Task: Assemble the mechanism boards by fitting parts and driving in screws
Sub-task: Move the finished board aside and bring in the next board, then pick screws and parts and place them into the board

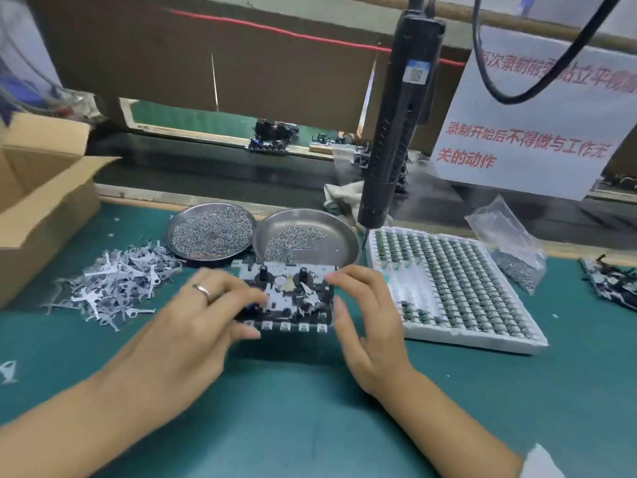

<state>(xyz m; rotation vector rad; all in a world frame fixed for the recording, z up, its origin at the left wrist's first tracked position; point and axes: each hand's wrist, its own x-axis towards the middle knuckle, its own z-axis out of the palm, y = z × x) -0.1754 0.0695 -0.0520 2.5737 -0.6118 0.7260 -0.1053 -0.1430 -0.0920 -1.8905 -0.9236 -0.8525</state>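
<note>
Both forearms reach in from the bottom edge toward a mechanism board [287,294] lying flat at the centre of the green surface [310,408]. The left hand [193,326], a ring on one finger, comes from 8 o'clock; its fingers lie over the board's left edge, lightly bent, the fingertips blurred, so whether the grip closes round the board or merely rests on it cannot be told. The right hand [370,326] comes from 5 o'clock with fingers nearly straight, the grip loose, fingertips touching the board's right edge.

Largest around them: a brown panel [241,63] walls the back, with a white printed notice [531,132] in red characters at 2 o'clock. An open cardboard box [38,201] stands at 9 o'clock. A black electric screwdriver [396,125] hangs upright at 1 o'clock, its tip just above the far corner of a white tray of small components [458,288], which sits at 3 o'clock, just beside the right hand. Two round metal dishes of screws [210,232] [310,236] sit side by side at 12 o'clock, the right one touching the board's far edge. A heap of small grey metal levers [113,281] lies at 10 o'clock. A clear plastic bag of screws [510,246] rests beyond the tray
</note>
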